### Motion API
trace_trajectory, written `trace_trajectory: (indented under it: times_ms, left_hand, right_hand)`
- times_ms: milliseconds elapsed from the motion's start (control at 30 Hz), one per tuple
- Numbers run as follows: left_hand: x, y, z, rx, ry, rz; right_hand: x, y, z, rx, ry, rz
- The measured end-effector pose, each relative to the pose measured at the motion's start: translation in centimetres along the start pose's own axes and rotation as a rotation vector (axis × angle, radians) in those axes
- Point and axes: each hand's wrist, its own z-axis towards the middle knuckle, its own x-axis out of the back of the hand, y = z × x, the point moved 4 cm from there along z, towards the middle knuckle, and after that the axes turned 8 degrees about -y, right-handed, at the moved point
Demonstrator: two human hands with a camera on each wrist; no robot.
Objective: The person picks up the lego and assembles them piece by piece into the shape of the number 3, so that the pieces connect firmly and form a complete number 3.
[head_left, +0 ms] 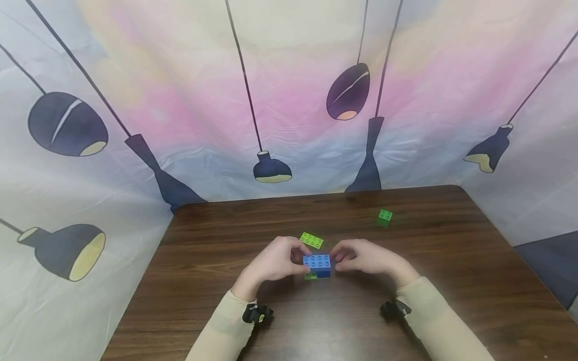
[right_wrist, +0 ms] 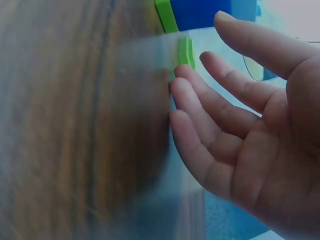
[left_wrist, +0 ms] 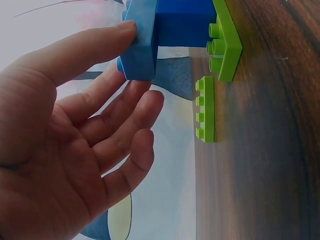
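Left hand (head_left: 279,259) pinches the light-blue brick (head_left: 317,262) atop a dark-blue brick (head_left: 323,274) and green plate (head_left: 310,276) on the desk (head_left: 212,245), apparently to steady them. Right hand (head_left: 369,257), loosely curved and empty, hovers just beside them, likely as support

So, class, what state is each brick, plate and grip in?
Green brick: standing alone, studs up
Far lime plate: loose, studs up
Near lime plate: partly covered
Dark blue brick: on near lime plate
Light blue brick: on dark blue brick, overhanging
Left grip: pinching light blue brick
Right grip: loosely curled, holding nothing
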Motion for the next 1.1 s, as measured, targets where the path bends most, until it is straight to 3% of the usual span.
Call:
trace_trajectory:
  times_ms: [333, 567, 1100]
  left_hand:
    - [0.0, 0.0, -0.1, 0.005, 0.006, 0.005]
    - [0.0, 0.0, -0.1, 0.008, -0.002, 0.0]
    - [0.0, 0.0, -0.1, 0.013, 0.003, 0.011]
  right_hand:
    - [2.3, 1.0, -0.9, -0.074, 0.143, -0.013]
    - [3.6, 1.3, -1.5, -0.028, 0.231, -0.036]
    - [6.0, 1.6, -2.9, -0.031, 0.459, -0.051]
